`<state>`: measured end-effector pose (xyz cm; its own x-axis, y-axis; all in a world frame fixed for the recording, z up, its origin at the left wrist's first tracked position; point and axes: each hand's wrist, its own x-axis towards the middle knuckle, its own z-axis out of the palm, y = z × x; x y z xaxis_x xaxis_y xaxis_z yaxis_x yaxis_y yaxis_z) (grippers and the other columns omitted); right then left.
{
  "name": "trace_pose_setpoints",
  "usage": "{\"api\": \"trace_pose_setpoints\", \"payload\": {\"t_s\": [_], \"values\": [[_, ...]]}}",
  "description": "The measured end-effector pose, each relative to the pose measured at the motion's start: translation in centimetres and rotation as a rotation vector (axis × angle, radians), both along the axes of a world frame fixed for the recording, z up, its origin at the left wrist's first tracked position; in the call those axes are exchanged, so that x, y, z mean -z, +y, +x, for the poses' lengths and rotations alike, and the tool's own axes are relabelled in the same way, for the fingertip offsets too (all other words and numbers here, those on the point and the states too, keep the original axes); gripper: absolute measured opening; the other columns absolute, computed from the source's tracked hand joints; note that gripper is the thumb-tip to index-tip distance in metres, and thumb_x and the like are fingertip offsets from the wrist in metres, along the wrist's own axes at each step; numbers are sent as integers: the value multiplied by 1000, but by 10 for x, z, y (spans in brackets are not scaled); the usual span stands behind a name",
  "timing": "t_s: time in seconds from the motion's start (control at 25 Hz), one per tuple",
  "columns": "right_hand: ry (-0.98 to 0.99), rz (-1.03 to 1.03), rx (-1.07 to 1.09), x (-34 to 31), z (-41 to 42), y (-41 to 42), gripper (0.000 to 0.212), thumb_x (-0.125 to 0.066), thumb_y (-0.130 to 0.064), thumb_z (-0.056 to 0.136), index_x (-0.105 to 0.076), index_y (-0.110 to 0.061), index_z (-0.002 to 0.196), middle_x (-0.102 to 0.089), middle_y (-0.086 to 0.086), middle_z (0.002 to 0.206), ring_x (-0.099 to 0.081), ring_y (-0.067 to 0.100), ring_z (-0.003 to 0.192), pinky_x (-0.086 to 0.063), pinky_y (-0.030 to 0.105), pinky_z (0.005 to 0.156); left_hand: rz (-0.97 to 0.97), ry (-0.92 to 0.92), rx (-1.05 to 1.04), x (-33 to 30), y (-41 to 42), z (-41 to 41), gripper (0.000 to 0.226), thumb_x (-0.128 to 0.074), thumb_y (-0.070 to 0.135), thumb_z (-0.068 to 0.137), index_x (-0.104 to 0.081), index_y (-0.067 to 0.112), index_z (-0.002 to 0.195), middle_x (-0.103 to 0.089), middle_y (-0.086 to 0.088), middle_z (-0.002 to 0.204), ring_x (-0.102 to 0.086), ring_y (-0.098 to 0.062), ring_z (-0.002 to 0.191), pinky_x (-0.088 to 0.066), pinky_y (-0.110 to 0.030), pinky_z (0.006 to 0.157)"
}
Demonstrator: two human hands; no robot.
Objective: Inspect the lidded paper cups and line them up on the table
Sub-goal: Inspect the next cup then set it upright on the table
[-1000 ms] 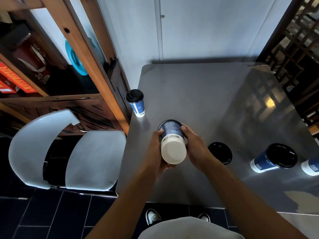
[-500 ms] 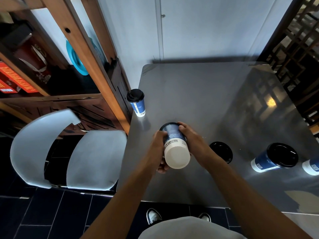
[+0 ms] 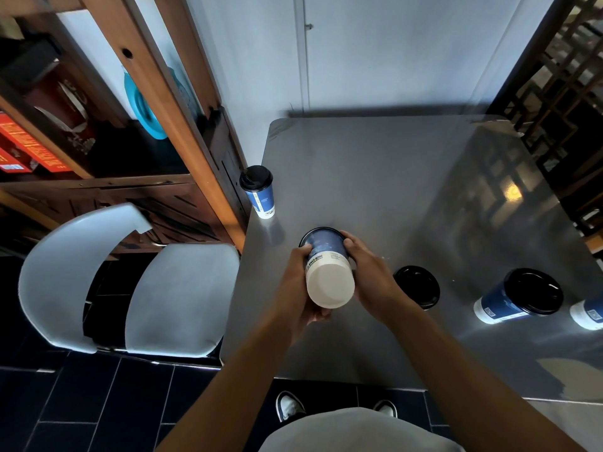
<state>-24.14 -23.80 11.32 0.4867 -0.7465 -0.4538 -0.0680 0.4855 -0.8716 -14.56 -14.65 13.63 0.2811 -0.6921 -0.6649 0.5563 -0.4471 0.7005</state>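
Both my hands hold a blue paper cup (image 3: 327, 265) above the grey table (image 3: 375, 177), tipped over so its white base faces me and its black-lidded end points away. My left hand (image 3: 298, 290) grips its left side, my right hand (image 3: 368, 275) its right side. Another lidded blue cup (image 3: 259, 192) stands upright at the table's left edge. A cup seen from above shows only its black lid (image 3: 419, 287), just right of my right hand. Further right stands a lidded cup (image 3: 515, 300), and a cup (image 3: 589, 313) is cut off by the frame edge.
A white plastic chair (image 3: 137, 288) sits left of the table. A wooden shelf unit (image 3: 156, 102) with a turquoise plate stands at the left, close to the table's edge. A dark lattice screen (image 3: 561, 83) borders the right side. My shoes show under the table's near edge.
The cup in my hands has shifted slightly and tilted a little, its white base now lower and further right. The other cups have not moved.
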Motion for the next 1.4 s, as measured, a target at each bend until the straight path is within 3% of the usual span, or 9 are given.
{"api": "trace_pose_setpoints", "payload": {"t_s": [0.12,0.24,0.4,0.56,0.84,0.96,1.12,1.32,1.4], "values": [[70,-51,-33,-8,-1,-2,29,-40,-29,108,-58,-29,130,-70,4,105,-65,49,95,-52,64,87,85,-159,46,-4,3,4,60,-35,60,98,-67,11,85,-59,-24,87,-54,-23,53,-39,-22,51],[183,-131,-129,-11,-1,-2,30,-41,-34,107,-54,-35,133,-65,6,111,-62,29,83,-47,35,65,122,-161,102,-5,6,11,50,-35,54,99,-63,17,81,-65,-15,76,-61,-26,64,-41,-28,60],[225,-202,-131,-8,1,-4,38,-43,-35,106,-49,-28,143,-63,4,116,-59,14,75,-42,19,43,-15,16,32,-8,4,9,60,-58,58,88,-67,10,122,-73,-14,86,-70,-25,63,-55,-33,62],[148,-94,-35,2,4,-2,35,-40,-27,107,-50,-24,140,-63,17,89,-50,18,46,-36,23,41,-128,138,-83,-13,4,7,39,-48,36,98,-68,4,105,-70,-12,71,-67,-22,53,-53,-26,44],[38,-27,51,7,8,3,26,-44,-28,104,-65,-25,120,-67,23,100,-57,35,79,-45,43,66,-6,77,-9,-7,6,9,47,-43,55,93,-72,17,90,-71,-6,77,-66,-22,69,-44,-26,62],[58,-35,42,6,6,0,27,-46,-33,101,-67,-27,117,-68,17,96,-55,33,76,-43,36,57,36,-7,67,-5,7,7,57,-40,66,89,-73,21,79,-69,-5,69,-60,-20,58,-35,-23,55],[98,-101,-41,5,3,-7,42,-49,-44,87,-70,-26,119,-76,15,110,-68,42,88,-52,55,73,71,-287,128,3,8,5,86,-49,88,62,-63,20,115,-62,-17,76,-54,-27,64,-39,-21,48],[127,-97,-61,0,3,-10,32,-49,-28,103,-62,-25,132,-69,3,118,-67,18,96,-56,33,76,42,-134,98,-3,5,6,84,-58,65,60,-60,15,127,-73,-20,94,-69,-33,81,-57,-40,75],[108,-82,-35,-1,5,-8,27,-47,-27,104,-63,-28,125,-68,0,108,-63,18,88,-51,30,67,12,-10,55,-9,6,6,57,-48,52,83,-63,6,112,-72,-14,77,-71,-25,60,-57,-26,53]]}}
